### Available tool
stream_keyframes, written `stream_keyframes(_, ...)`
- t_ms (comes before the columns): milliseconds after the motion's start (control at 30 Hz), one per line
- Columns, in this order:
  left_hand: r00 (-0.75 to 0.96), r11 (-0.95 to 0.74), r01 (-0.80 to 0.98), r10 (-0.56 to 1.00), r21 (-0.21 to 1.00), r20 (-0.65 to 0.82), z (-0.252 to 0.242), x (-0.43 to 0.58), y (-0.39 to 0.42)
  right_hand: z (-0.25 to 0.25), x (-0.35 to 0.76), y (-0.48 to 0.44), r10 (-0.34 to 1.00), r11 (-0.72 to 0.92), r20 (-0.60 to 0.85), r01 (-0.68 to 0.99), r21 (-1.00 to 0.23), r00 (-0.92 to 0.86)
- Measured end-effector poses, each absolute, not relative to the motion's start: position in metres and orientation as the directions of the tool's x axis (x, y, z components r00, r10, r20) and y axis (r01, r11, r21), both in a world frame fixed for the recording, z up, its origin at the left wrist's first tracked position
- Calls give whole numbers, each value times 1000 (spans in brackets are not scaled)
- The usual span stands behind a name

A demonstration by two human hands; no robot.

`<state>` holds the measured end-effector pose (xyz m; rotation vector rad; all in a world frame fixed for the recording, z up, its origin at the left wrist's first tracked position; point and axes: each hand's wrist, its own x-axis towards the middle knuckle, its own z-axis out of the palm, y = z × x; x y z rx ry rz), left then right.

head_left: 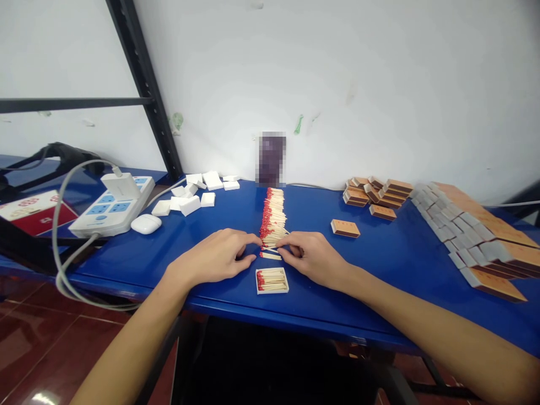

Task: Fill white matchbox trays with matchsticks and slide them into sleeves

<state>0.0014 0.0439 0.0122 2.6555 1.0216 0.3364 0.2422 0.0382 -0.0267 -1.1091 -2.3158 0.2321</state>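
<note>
A long row of red-headed matches [273,216] lies on the blue table, heads to the left. My left hand [219,254] is at the heads of its near end, forefinger stretched out against them and thumb apart. On the other side my right hand [312,256] has thumb and forefinger around the plain end of a match [270,250] that lies slightly aslant. Just below, a few loose matches [270,256] lie together. Nearest the table edge sits a white matchbox tray [287,286] holding matches, between my two wrists.
White matchbox trays [190,206] lie scattered at the back left, by a white earbud case [146,224] and a power strip [112,211] with cables. One matchbox sleeve [345,228] lies alone; others form a pile [379,194] and a large stack [485,236] at right.
</note>
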Motion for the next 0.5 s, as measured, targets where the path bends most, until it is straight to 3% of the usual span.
stream_keyframes(500,729,-723,611,673,322,128,9,1,45,-26,243,35,763,647,373,642,-413,-529)
